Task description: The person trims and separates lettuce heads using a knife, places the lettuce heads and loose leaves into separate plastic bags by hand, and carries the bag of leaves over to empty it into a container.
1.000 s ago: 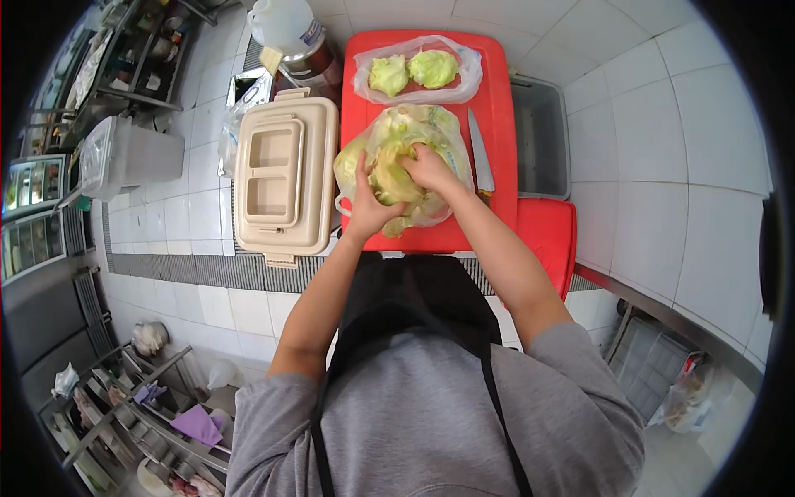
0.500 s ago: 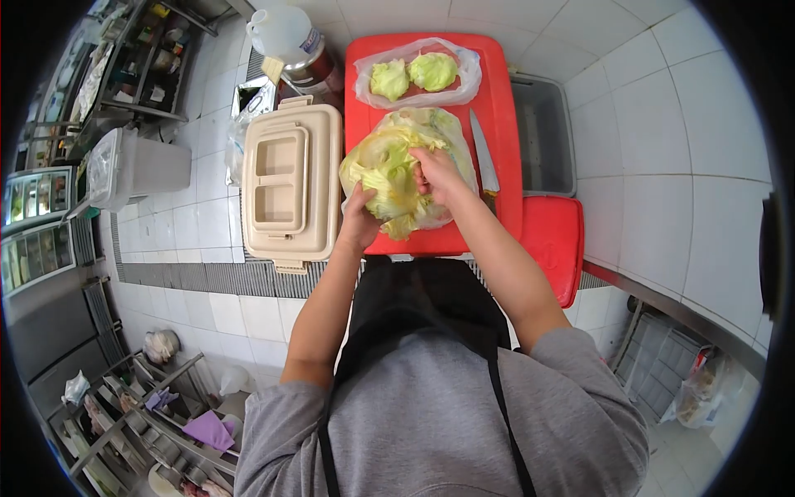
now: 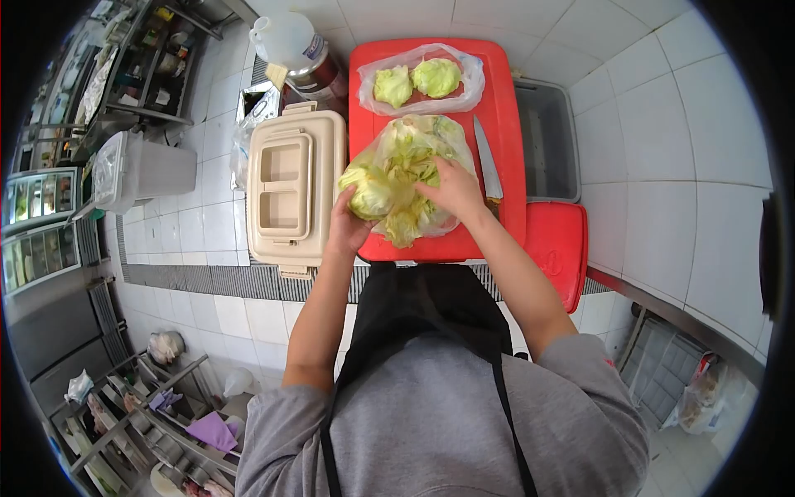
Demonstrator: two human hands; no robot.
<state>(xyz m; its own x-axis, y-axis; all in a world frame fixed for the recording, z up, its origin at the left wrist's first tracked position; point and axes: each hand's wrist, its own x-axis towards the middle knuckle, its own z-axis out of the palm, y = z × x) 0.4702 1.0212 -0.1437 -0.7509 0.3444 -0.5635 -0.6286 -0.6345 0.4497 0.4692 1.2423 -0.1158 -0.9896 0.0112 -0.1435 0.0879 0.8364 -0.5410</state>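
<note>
Pale green round lettuce head [image 3: 370,192]: over the left edge of the red rectangular plastic worktop [image 3: 505,108], toward its near corner.
Your left hand [image 3: 349,222]: fingers curled around that head – gripping it from the left and below.
Your right hand [image 3: 454,190]: thumb and fingers parted at the loose yellow-green leaves [image 3: 406,170] – you cannot tell whether the tips touch them.
Clear plastic bag [image 3: 451,137]: beneath those leaves.
Long steel-bladed knife [image 3: 485,157]: along the right edge, tip toward the far edge.
Two smaller green lettuce heads [image 3: 436,77]: on translucent white plastic, by the far edge.
</note>
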